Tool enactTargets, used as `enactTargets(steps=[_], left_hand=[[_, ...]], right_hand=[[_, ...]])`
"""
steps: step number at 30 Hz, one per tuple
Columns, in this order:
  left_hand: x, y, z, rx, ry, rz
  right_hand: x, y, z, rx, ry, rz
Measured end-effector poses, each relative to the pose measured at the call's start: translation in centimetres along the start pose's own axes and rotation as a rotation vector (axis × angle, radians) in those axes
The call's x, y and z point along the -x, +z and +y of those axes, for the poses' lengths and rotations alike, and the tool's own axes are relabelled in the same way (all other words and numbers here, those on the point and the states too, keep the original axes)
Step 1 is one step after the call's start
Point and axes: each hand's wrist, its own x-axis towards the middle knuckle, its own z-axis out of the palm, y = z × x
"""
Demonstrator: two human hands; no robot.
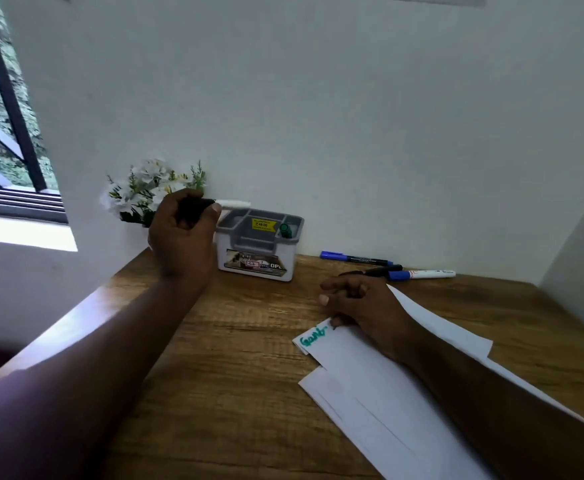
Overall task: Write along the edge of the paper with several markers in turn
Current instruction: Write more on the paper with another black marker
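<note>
White sheets of paper [363, 379] lie on the wooden desk [235, 358], with green writing [313, 336] along the top left edge. My right hand [359, 303] rests on the paper's upper corner, fingers curled, with nothing visible in it. My left hand [183, 233] is raised beside the organizer box, shut on a black-and-white marker [231, 203] that sticks out to the right. A green marker [286, 230] stands in the grey-and-white organizer box [259, 251]. Blue-capped markers [352, 258] [420, 274] lie behind my right hand.
White artificial flowers [148, 190] stand in the back left corner behind my left hand. A wall closes the desk at the back and on the right. A window [3, 133] is at the left.
</note>
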Motion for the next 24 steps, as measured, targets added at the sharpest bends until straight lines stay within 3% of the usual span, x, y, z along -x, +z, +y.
enactTargets(steps=[5, 10, 14, 17, 20, 24], left_hand=[[-0.1, -0.3, -0.7, -0.201, 0.013, 0.005], [0.1, -0.3, -1.1, -0.38, -0.068, -0.216], [1.4, -0.6, 0.2, -0.497, 0.175, -0.2], [4.2, 1.0, 2.0, -0.428, 0.335, -0.484], [7.1, 4.4, 2.6, -0.521, 0.286, -0.782], [9.1, 9.0, 2.7, -0.512, 0.14, -0.939]], right_hand=[[0.1, 0.5, -0.2, 0.02, -0.004, 0.042], [0.5, 0.7, -0.3, 0.018, -0.033, 0.063], [0.4, 0.5, -0.2, -0.006, -0.033, 0.063], [0.4, 0.3, 0.0, -0.031, -0.036, 0.057], [0.3, 0.0, 0.2, -0.118, -0.063, 0.083], [0.0, -0.1, 0.3, -0.406, -0.141, 0.238]])
